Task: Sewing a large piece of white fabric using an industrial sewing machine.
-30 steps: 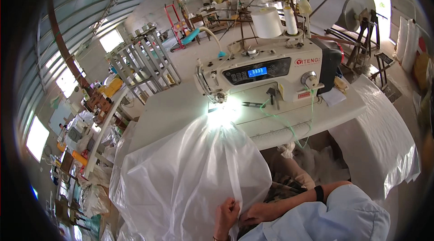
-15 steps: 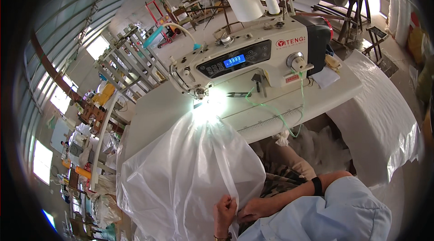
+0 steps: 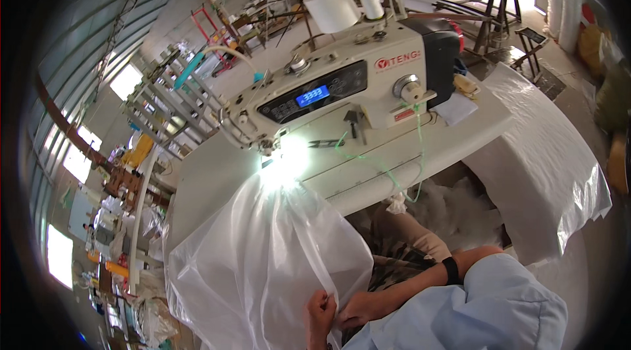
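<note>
A sheet of thin white plastic hangs in gathered folds from the needle area of a white sewing machine down over the table's near edge. At its right edge my left hand is closed, pinching a folded strip of the sheet between thumb and fingers. Just to the right, my right hand is closed with its fingertips against the same edge; its grip is partly hidden. Bright lamp glare covers the needle and the spot where the sheet passes under it.
A small dark tool and thread snips lie on the white sewing table. Green thread trails over its front edge. White thread cones stand behind the machine. A wide white sheet drapes down at the right.
The whole view has shifted, so the machine appears farther left and slightly higher. Both hands stay at the sheet's edge, a little lower relative to the machine.
</note>
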`<state>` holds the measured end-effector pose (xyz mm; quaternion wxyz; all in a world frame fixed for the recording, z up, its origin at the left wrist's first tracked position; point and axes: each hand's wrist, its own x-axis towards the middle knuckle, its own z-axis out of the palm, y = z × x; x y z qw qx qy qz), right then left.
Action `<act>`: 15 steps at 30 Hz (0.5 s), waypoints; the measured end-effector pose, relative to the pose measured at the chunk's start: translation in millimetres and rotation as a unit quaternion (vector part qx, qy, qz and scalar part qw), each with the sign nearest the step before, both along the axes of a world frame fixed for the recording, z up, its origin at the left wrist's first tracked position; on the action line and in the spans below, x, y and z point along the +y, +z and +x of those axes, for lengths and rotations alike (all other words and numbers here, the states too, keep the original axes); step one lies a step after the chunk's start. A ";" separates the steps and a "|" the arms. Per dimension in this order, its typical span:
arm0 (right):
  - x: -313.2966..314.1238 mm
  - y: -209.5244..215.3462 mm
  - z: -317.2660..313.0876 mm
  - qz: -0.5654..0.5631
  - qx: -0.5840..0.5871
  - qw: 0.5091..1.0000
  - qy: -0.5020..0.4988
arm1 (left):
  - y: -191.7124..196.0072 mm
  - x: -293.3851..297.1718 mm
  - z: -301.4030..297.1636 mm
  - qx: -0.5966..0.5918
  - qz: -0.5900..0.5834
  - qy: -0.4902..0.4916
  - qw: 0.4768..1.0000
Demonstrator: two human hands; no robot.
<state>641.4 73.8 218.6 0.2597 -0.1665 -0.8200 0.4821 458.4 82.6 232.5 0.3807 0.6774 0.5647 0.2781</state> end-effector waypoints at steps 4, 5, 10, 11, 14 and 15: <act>0.7 -5.8 -3.3 0.013 0.015 1.000 0.000 | -0.4 0.1 5.3 -0.032 0.013 0.006 0.999; 0.2 -8.3 -2.2 0.017 0.011 1.000 -0.008 | -2.3 1.1 6.0 -0.053 -0.007 0.018 0.998; 6.0 19.4 7.6 0.023 -0.084 0.995 0.056 | -21.9 0.6 4.4 -0.111 0.097 -0.027 0.989; 5.3 21.9 7.8 0.025 -0.088 0.994 0.051 | -18.9 0.2 5.3 -0.121 0.071 -0.032 0.990; 5.7 23.0 8.0 0.016 -0.077 0.996 0.042 | -14.5 -0.7 8.3 -0.115 0.105 -0.028 0.987; 5.3 21.4 6.4 0.017 -0.078 0.996 0.041 | -18.1 -0.4 6.6 -0.118 0.108 -0.029 0.987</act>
